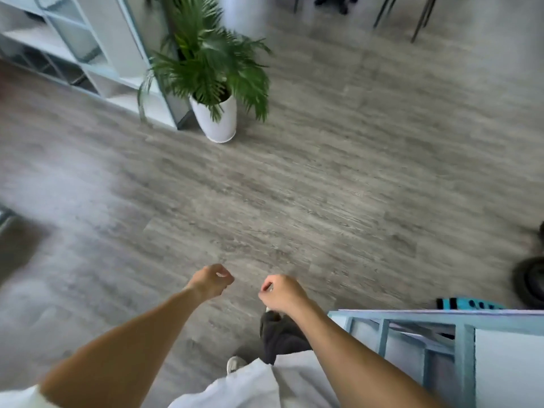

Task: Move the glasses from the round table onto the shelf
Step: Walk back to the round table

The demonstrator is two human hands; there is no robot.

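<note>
Both my arms reach forward over the grey wood floor. My left hand (pixel 211 281) is curled into a loose fist with nothing in it. My right hand (pixel 280 293) is likewise curled and holds nothing I can see. No glasses and no round table are in view. A white open shelf unit (pixel 97 51) stands at the upper left, far from both hands. The picture is blurred by motion.
A palm in a white pot (pixel 217 119) stands beside the shelf unit's end. A second white-and-blue shelf unit (pixel 459 343) is close at my lower right. Dark wheels (pixel 530 284) lie at the right edge. Chair legs (pixel 424 16) show at the top.
</note>
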